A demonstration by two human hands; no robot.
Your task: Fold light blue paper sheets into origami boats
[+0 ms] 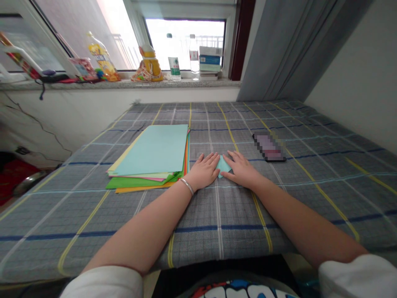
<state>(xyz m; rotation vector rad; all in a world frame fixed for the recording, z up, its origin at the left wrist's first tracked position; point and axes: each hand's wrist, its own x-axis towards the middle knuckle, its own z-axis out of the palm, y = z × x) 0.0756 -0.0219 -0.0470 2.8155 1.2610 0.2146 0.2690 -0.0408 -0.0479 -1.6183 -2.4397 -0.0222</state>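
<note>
Left hand (pixel 203 170) and right hand (pixel 242 169) lie flat, fingers open, no pinch, fingertips resting on either side of a small folded pale blue paper (pixel 223 165) at 12 o'clock on the checked bedsheet (pixel 217 231). One corner points to 6; long axis can't tell, hands cover it. Paper stack (pixel 149 157) at 11, phone (pixel 269 147) at 1.

Prob a home bedroom: plaid bedsheet (pixel 93 219) stretching across whole surface, grey curtain (pixel 279 49) hanging by window (pixel 182 41), bottles (pixel 174 62) & pkgs crowding stone sill (pixel 124 84).
</note>
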